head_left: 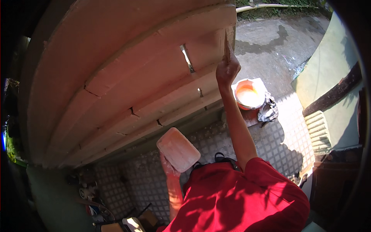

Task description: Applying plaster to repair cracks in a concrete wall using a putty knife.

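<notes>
My right hand [228, 72] is closed around a putty knife [227, 45], seen nearly edge-on, its blade up against the outer edge of a pinkish plastered wall [154, 62]. Lower down, near my chest, my left hand [167, 165] grips a shallow rectangular tray [179, 150] with rounded corners. Its pale pink face looks smeared, and most of my left fingers are hidden behind it. Whitish residue marks both hands. Raised bands, narrow slots and cracks run across the wall.
Beside my right forearm stands an orange-red bucket [249, 95] with pale stuff in it, a crumpled rag [268, 110] against it. Checkered tiles [266, 141] cover the floor; wet concrete [266, 42] lies beyond. A pale green wall [320, 73] rises at right. Assorted items lie lower left.
</notes>
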`<state>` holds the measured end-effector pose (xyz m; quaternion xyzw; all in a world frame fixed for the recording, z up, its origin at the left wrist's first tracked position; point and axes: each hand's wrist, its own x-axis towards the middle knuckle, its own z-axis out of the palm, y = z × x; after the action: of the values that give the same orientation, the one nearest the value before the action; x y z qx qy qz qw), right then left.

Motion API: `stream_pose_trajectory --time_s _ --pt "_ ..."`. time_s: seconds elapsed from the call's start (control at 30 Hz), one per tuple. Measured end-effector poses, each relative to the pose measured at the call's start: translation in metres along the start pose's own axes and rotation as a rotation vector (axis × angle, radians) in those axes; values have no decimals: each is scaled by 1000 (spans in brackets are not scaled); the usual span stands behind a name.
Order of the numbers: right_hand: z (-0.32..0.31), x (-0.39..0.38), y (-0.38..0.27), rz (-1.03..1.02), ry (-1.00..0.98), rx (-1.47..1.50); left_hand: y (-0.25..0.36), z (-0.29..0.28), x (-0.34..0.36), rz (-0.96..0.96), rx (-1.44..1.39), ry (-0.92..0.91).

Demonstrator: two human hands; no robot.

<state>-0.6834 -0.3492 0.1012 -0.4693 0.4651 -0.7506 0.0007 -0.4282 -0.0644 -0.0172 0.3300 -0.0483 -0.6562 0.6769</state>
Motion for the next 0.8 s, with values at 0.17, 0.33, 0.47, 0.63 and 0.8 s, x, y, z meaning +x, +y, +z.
stream_pose_trajectory --time_s 0.17,0.33,0.47,0.63,0.8 --pt "27 -20 -12 65 -235 -201 -6 -4 6 -8 25 4" --pt "25 -50 -23 -144 -283 114 -6 9 9 -44 63 -14" --pt "-4 -3 3 -58 -4 -27 -6 13 10 -29 43 7" --pt "13 -8 -2 37 -213 -237 -11 3 4 0 51 37" --pt "23 -43 -29 -95 -342 33 -7 -2 -1 -18 64 60"
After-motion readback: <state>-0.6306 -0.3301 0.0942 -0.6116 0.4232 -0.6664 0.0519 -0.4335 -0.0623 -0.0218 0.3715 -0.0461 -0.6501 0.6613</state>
